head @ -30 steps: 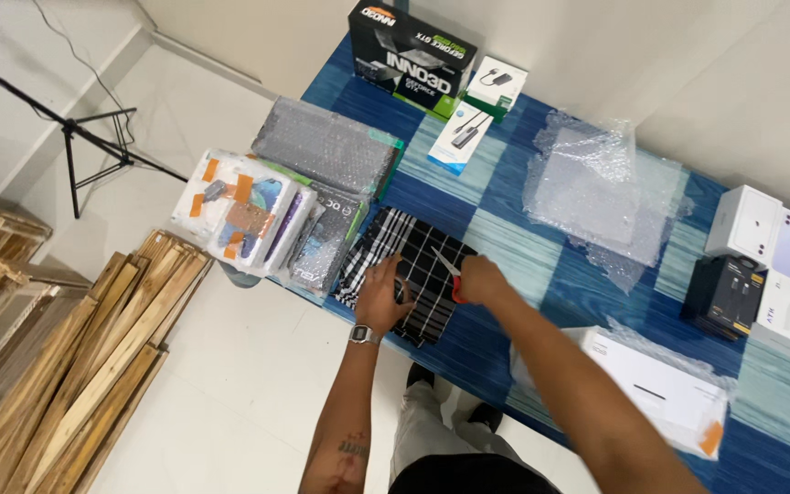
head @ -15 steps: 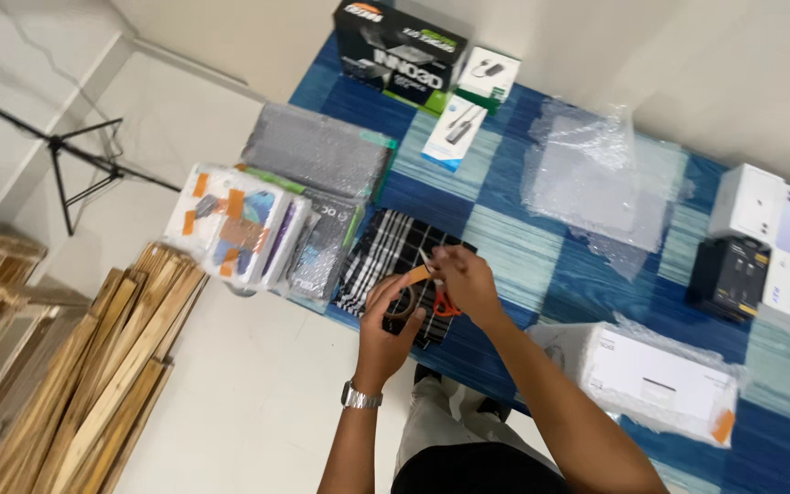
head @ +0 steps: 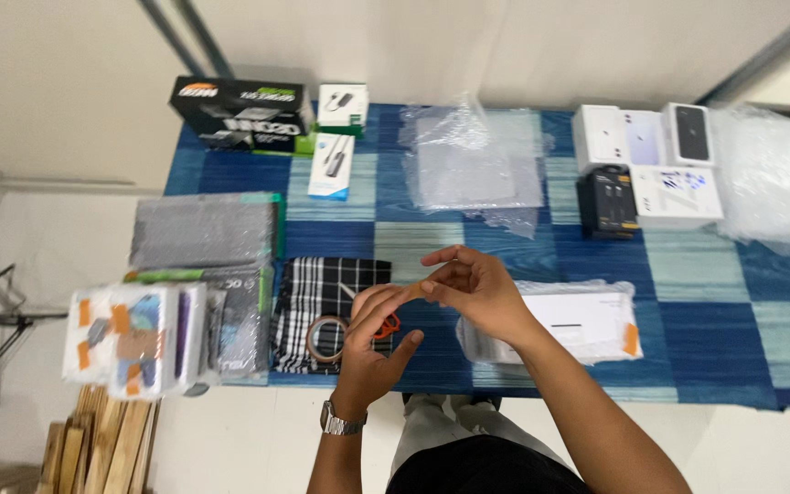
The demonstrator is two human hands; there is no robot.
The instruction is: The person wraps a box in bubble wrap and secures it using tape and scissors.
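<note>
A short strip of translucent brown adhesive tape (head: 406,292) is stretched between both hands above the front edge of the blue checked cloth-covered surface (head: 706,274). The left hand (head: 375,343) pinches one end between thumb and fingers; the right hand (head: 470,285) pinches the other end with its fingertips pressed together. The strip appears thin, glossy and flat. Directly below the left hand lies a ring-shaped roll of brown tape (head: 325,337), resting on a folded black-and-white checked fabric (head: 322,284). Beside the right hand lies a white rectangular box in clear plastic wrap (head: 587,320). A crinkled sheet of clear bubble wrap (head: 473,165) lies farther back.
</note>
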